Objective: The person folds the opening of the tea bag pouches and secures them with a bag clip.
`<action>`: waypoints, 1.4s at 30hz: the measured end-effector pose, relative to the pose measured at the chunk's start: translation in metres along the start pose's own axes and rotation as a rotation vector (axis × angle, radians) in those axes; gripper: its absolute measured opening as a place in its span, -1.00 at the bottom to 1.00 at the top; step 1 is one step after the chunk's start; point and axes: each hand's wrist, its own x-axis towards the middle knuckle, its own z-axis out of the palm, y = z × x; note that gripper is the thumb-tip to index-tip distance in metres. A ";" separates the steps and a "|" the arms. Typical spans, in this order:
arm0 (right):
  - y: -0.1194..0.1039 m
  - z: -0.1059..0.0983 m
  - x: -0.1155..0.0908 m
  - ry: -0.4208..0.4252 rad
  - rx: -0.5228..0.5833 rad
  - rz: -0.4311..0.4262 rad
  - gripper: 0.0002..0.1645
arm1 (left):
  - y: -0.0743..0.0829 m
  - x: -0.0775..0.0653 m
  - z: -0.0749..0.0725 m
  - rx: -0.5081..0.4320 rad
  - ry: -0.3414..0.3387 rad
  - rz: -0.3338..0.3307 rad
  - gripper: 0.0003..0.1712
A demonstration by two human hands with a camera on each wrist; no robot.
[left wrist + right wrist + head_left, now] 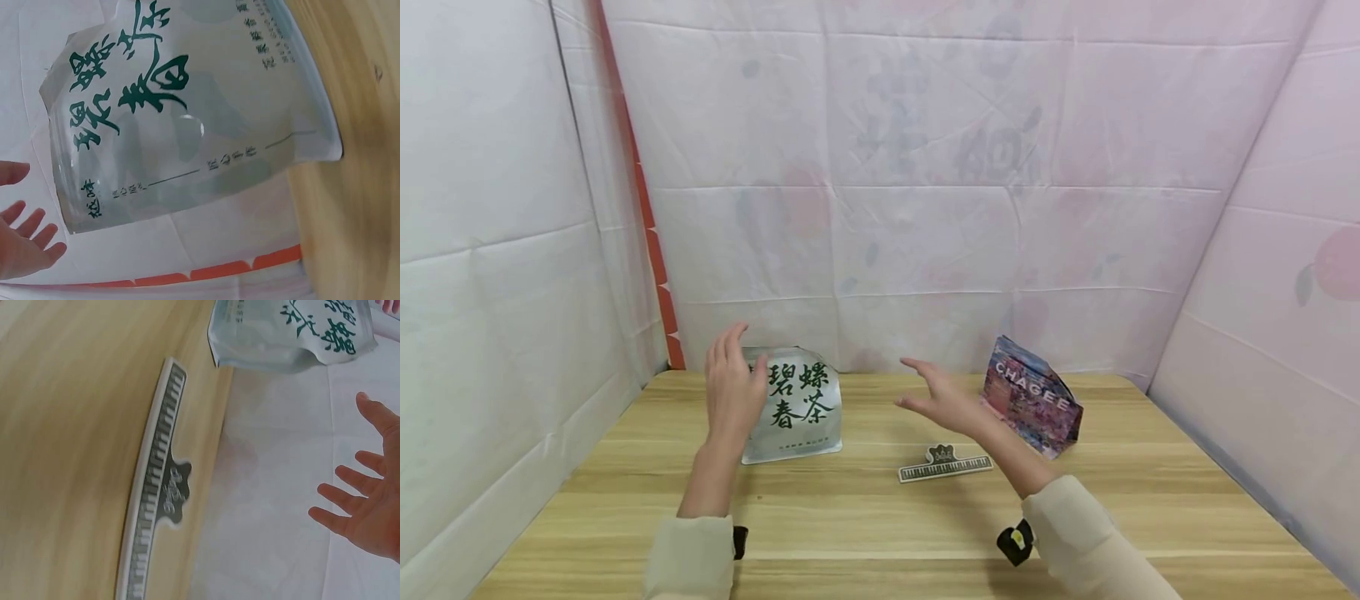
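Note:
A silvery tea pouch (797, 408) with dark green Chinese characters stands upright at the left of the table. My left hand (731, 385) hovers by its upper left edge, fingers spread and apart from the pouch (187, 119) in the left wrist view. My right hand (946, 402) is raised above the table, holding nothing, with its fingers spread in the right wrist view. Below it lies a long clip (945, 464) with a piano-key pattern and a dark scalloped tab, also plain in the right wrist view. Behind my right forearm leans a colourful CHAGEE bag (1032, 398).
The wooden table (850, 533) runs back to a white printed cloth wall (925, 250). Cloth walls also stand at the left (497, 292) and right (1277, 317). A red strip (658, 267) hangs in the back left corner.

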 end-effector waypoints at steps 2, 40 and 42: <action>-0.003 0.007 0.002 0.006 0.049 0.008 -0.21 | 0.000 -0.004 0.001 -0.068 0.005 -0.081 -0.36; -0.049 0.109 0.038 0.066 0.644 0.089 -0.25 | -0.050 -0.027 0.002 -0.287 -0.442 -0.594 -0.10; -0.042 0.116 0.039 0.082 0.653 0.108 -0.23 | -0.051 -0.028 0.003 -0.280 -0.465 -0.587 -0.09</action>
